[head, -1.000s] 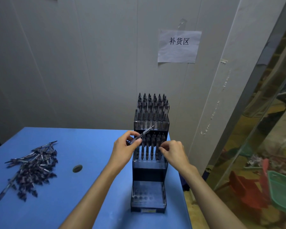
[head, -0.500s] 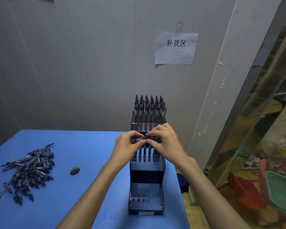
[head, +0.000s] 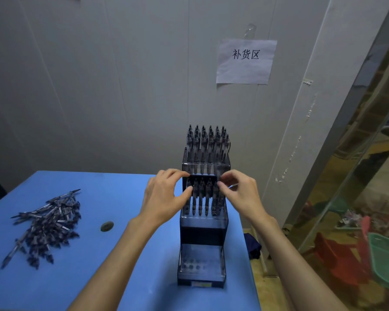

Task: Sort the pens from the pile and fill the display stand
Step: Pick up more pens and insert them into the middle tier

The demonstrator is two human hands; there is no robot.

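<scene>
Two hands at the three-tier display stand [head: 203,230]
Right hand [head: 243,194] pinches a pen [head: 220,196] in the middle tier; left hand [head: 164,196] hovers, fingers relaxed; pen pile [head: 46,223] uncountable, near the surface's [head: 112,265] left edge.

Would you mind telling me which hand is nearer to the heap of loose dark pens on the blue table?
Left. The left hand is at the stand's left side, toward the heap of loose dark pens; the right hand is farther, at its right side.

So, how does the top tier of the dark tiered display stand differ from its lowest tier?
The top tier of the dark tiered display stand is packed with upright pens; the lowest tier holds none, showing bare round holes. The top tier is farthest from the person, the lowest nearest. Both share the same width.
</scene>
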